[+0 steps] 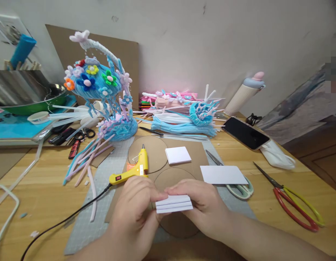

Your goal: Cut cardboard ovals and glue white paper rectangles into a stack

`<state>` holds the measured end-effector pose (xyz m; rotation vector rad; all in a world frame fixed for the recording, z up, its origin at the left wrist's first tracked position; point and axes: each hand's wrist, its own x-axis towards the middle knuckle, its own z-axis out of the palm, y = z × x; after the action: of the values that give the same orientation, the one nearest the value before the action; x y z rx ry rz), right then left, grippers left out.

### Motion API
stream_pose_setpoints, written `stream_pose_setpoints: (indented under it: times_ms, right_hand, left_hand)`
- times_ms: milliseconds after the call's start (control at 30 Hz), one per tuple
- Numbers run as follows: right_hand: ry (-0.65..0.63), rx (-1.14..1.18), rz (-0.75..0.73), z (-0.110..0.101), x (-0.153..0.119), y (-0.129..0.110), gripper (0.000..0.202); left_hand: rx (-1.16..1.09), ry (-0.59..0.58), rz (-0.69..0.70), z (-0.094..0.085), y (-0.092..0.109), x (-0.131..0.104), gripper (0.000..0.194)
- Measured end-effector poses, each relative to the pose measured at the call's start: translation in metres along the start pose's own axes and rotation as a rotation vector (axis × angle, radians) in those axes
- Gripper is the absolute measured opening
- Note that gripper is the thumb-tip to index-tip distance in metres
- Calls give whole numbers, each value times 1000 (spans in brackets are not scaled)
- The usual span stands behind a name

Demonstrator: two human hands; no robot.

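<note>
My left hand point(137, 203) and my right hand point(197, 199) together grip a small stack of white cards point(174, 204), thumbs on top and fingers curled beneath. Its layered edge faces me. Just beyond lies a sheet of cardboard point(195, 145) marked with drawn circles. On that sheet rests another white card stack point(178, 155). A yellow glue gun point(132, 168) lies in front of my left hand, its nozzle pointing away. To the right, a longer white card point(223, 174) covers part of a pair of pale green scissors point(242, 190).
Red-and-yellow-handled scissors point(295, 206) and a phone point(245, 133) lie on the right. A blue lamp-like flower craft point(99, 83) stands at back left. Pipe cleaner bundles point(181, 125) line the wall. The glue gun's black cord point(67, 219) crosses the left side.
</note>
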<state>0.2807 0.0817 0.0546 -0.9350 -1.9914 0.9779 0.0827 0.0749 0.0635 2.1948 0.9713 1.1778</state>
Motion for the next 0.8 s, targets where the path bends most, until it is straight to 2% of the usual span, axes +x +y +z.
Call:
stream_pose_setpoints:
  times_ms: [100, 200, 300, 400, 467, 533, 633, 700, 767, 800]
  right_hand:
    - [-54, 53, 164, -2, 3, -5, 10]
    - [1, 261, 321, -8, 7, -8, 11]
    - [34, 411, 383, -16, 11, -4, 11]
    - [-40, 442, 441, -21, 14, 1, 12]
    - [-40, 426, 462, -20, 12, 1, 17]
    - [18, 314, 439, -15, 9, -4, 31]
    - [49, 18, 341, -5, 2, -13, 58]
    - [34, -98, 286, 0, 0, -17, 60]
    - [33, -7, 283, 2, 1, -15, 54]
    - [23, 113, 296, 1, 2, -13, 51]
  left_hand:
    - [-83, 41, -170, 3, -1, -2, 8]
    - [-176, 72, -385, 5, -4, -2, 8]
    - [-159, -43, -438, 4, -5, 1, 22]
    - [-143, -192, -468, 2, -3, 5, 35]
    - [-180, -221, -548, 2, -1, 6, 36]
    - [-209, -190, -605, 4, 0, 5, 38]
    - [-202, -116, -640, 8, -1, 3, 43]
    - [-235, -108, -606, 10, -2, 2, 46]
    - [-270, -67, -515, 10, -2, 2, 42]
    - [-278, -21, -461, 10, -2, 2, 39]
